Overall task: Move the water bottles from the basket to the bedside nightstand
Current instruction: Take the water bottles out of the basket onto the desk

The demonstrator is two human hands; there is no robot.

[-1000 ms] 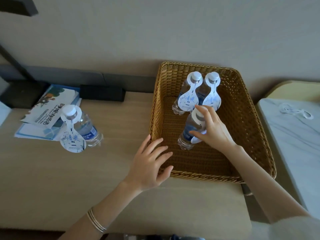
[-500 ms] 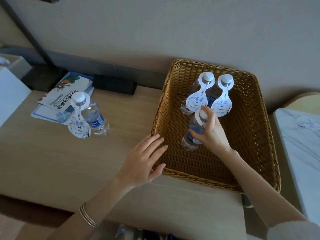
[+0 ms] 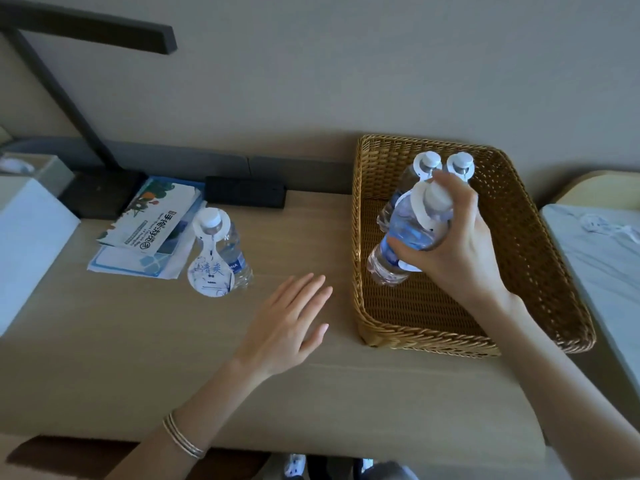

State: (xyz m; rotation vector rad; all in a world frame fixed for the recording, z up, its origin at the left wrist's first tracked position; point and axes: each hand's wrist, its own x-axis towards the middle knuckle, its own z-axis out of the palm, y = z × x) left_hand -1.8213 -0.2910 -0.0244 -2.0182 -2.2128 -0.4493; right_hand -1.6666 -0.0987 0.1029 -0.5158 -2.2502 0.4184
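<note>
A woven wicker basket sits on the right of the wooden nightstand top. My right hand grips a clear water bottle with a white cap and paper neck tag, lifted and tilted above the basket's left half. Two more tagged bottles stand at the basket's back, partly hidden by my hand. Another tagged bottle stands upright on the nightstand top, left of the basket. My left hand hovers flat and open over the wood, between that bottle and the basket.
Leaflets lie behind the standing bottle. A black box and a black lamp base with a slanted arm stand at the back. A white box is at the far left. A bed edge is at the right.
My right hand has lifted the bottle up off the basket floor. My left hand has come off the basket's front corner and moved left over the wood.
</note>
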